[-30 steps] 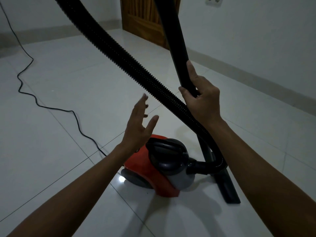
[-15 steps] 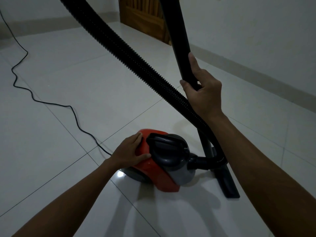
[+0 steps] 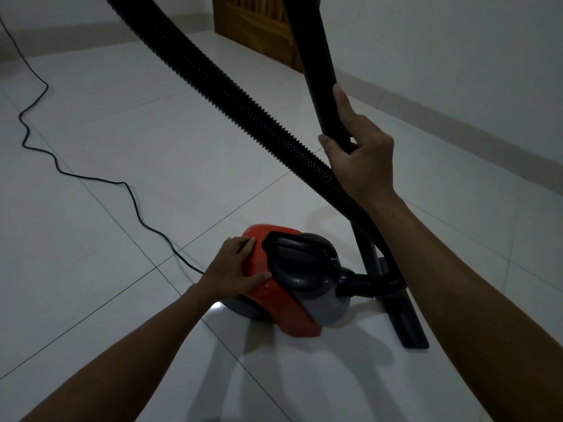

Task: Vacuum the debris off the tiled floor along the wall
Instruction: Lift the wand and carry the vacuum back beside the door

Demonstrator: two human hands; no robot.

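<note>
A red and grey canister vacuum (image 3: 292, 303) sits on the white tiled floor (image 3: 152, 141) in front of me. My left hand (image 3: 234, 269) rests flat on its red rear top, fingers spread. My right hand (image 3: 359, 153) grips the black wand tube (image 3: 313, 56), thumb pointing up along it. The ribbed black hose (image 3: 231, 95) runs from the upper left down to the vacuum's front. The black floor nozzle (image 3: 405, 318) lies on the tiles to the right of the canister. I see no debris on the floor.
A black power cord (image 3: 91, 178) snakes across the tiles from the upper left to the vacuum's rear. The white wall with a grey skirting (image 3: 457, 123) runs along the right. A wooden door (image 3: 259, 28) stands at the back.
My left hand came down from mid-air onto the vacuum's red top and stays there. My right hand keeps its hold on the wand.
</note>
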